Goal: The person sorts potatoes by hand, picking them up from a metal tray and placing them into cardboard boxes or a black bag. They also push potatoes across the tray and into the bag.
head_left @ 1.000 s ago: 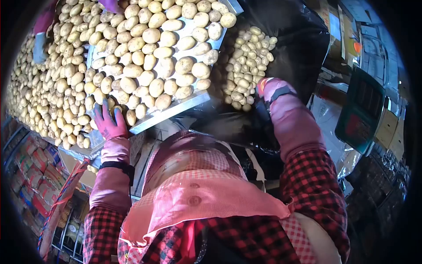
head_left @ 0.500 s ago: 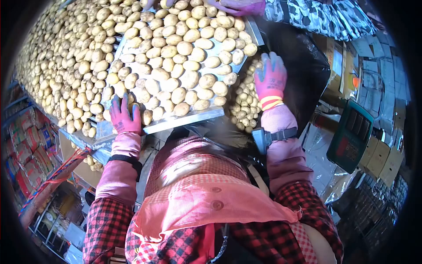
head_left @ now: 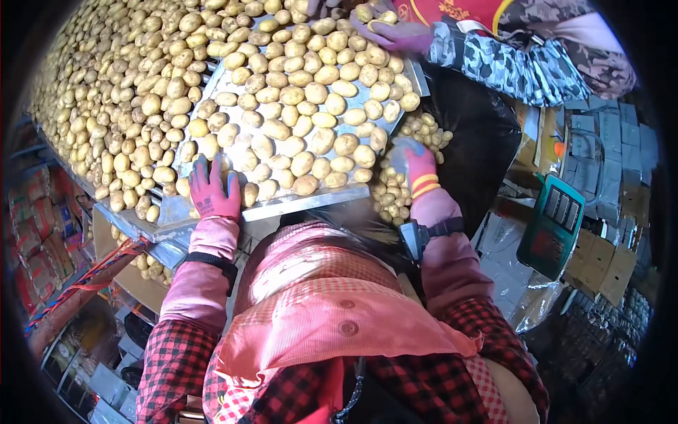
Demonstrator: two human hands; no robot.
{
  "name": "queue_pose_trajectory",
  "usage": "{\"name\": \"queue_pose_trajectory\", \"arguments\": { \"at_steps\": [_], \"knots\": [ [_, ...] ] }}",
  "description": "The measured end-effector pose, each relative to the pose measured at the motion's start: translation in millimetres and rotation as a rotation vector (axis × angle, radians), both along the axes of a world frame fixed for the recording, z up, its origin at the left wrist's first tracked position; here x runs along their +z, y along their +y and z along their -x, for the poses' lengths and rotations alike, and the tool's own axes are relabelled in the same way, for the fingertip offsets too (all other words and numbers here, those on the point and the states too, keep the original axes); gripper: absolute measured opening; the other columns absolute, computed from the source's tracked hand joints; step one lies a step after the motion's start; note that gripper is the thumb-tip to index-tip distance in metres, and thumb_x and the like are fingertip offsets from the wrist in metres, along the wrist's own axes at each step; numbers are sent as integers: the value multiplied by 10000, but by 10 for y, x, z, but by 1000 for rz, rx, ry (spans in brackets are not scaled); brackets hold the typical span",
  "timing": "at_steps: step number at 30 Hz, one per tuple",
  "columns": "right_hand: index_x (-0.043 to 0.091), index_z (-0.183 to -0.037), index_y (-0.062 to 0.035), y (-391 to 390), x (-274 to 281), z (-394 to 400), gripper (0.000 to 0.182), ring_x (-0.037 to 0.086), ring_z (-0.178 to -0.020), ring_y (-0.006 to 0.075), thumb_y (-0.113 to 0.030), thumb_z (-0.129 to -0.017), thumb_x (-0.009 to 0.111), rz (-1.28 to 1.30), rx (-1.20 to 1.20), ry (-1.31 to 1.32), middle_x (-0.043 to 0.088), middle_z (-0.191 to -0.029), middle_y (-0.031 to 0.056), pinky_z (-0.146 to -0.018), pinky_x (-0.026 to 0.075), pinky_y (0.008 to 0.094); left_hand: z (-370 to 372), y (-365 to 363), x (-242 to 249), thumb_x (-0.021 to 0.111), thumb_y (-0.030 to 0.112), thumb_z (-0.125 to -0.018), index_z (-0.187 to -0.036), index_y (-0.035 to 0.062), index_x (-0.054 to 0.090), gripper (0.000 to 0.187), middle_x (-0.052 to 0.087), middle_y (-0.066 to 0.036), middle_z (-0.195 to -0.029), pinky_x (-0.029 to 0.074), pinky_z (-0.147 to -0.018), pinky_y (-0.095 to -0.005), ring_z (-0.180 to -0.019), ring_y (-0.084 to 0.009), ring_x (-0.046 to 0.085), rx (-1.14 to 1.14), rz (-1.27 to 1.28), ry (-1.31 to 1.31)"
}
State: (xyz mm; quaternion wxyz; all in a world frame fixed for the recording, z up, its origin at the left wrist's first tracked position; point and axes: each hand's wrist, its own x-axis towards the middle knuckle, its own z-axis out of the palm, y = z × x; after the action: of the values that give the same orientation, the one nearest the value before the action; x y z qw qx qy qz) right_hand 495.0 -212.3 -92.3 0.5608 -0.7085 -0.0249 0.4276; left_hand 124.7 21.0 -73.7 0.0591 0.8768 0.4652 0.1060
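Observation:
Potatoes lie spread over a sloping metal tray. My left hand, in a pink and grey glove, rests at the tray's lower left corner with its fingers spread among potatoes. On the right, my gloved right hand is over a heap of smaller potatoes in a black-lined container. Its fingers are smeared by motion, so whether they hold a potato cannot be told. Another person's gloved hand at the tray's far edge holds a few potatoes.
A large mass of potatoes covers the sorting surface to the left. On the right stand a green scale and cardboard boxes. Stacked red bags are at far left. Another person's camouflage sleeve reaches in at upper right.
My right hand has moved down and left over the small potatoes. My left hand stays at the tray corner. The other person's hand now shows potatoes in it. The view has shifted slightly.

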Motion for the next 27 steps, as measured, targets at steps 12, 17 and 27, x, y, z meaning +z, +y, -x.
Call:
{"name": "queue_pose_trajectory", "arguments": {
  "at_steps": [12,17,27],
  "knots": [
    [442,-1421,-165,547,-37,29,652,428,-1285,390,-358,-833,648,476,785,-1588,434,-1416,200,-1033,402,432,89,35,-121,655,329,-844,-1374,129,512,584,403,-223,-1456,246,-1125,-542,-1337,-416,372,-25,-15,-40],
    [546,-1316,-125,-129,210,99,555,388,-1332,368,-281,-807,702,561,985,-967,441,-1407,199,-1099,336,460,21,24,9,642,338,-823,-1288,104,569,526,429,-213,-1418,252,-1113,-538,-1286,-412,407,-22,-11,-101],
    [415,-1420,-133,570,197,679,840,353,-1335,399,-400,-711,776,346,903,-1252,431,-1401,204,-1101,311,475,-1,36,76,660,328,-808,-1304,110,559,551,421,-211,-1419,254,-1110,-539,-1299,-407,394,-34,7,-105]
  ]
}}
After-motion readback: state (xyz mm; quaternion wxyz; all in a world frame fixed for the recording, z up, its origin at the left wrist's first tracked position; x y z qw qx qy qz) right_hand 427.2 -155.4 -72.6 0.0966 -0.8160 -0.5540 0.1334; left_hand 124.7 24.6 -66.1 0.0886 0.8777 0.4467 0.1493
